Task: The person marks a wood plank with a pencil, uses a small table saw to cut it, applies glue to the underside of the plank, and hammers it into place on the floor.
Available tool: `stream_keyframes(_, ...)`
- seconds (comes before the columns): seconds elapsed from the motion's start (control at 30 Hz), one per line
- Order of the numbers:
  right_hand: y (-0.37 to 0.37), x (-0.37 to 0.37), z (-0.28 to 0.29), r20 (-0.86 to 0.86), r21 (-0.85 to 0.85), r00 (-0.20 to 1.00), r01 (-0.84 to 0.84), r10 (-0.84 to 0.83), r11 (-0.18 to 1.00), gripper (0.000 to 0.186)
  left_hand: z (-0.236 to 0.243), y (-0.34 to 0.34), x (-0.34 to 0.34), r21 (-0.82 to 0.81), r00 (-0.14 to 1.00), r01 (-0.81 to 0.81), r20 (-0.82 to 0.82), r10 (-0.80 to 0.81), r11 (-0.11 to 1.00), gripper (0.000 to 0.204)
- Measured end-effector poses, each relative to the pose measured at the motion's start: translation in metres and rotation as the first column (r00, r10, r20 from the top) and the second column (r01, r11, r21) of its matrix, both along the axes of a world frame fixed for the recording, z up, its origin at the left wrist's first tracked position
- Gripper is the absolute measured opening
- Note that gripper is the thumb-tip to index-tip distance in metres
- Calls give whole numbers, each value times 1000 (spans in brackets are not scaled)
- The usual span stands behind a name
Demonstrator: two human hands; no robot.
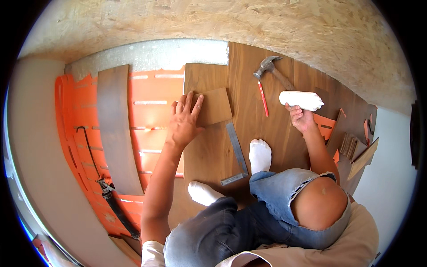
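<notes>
My left hand (184, 122) lies palm down with its fingers apart on a short brown plank offcut (218, 107). The offcut sits askew on the wood planks, near the edge of the orange underlay (151, 113). On the other side, my right hand (302, 119) is closed on a white sausage-shaped pack (300, 100) with a crimped end, held over the planks. Left of that pack lies a red pencil (263, 99). Just beyond the pencil is a claw hammer (273, 71) with a wooden handle.
A long loose plank (116, 129) lies across the underlay, with a black caulking gun (118, 209) to its left. A metal pull bar (236, 149) rests by my socked feet. Wood offcuts (353, 147) and orange scraps are piled at the right. A chipboard wall (267, 22) bounds the far side.
</notes>
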State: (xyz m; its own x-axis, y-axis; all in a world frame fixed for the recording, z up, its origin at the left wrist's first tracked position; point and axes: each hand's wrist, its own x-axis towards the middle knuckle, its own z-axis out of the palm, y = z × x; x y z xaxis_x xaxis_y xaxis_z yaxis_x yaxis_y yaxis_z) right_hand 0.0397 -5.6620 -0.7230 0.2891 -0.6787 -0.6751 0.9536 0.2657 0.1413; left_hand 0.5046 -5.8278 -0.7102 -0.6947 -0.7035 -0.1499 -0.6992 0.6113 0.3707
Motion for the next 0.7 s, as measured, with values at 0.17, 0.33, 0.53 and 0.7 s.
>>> stream_keyframes(0.17, 6, 11, -8, -305, 276, 951, 140, -52, 951, 58, 9, -9, -6, 2, 997, 37, -65, -37, 999, 107)
stream_keyframes(0.33, 3, 100, 7, -699, 471, 566, -95, 437, 877, 34, 26, -12, -5, -49, 989, 13, -144, -20, 999, 114)
stream_keyframes(0.53, -78, 203, 32, -951, 293, -285, -701, 122, 650, 42, 69, -37, 1, -46, 988, 73, -134, -78, 996, 114)
stream_keyframes(0.7, -124, 227, 30, -945, 19, 219, -702, 241, 712, 34, 94, -76, 8, -63, 984, 155, -81, -159, 986, 108)
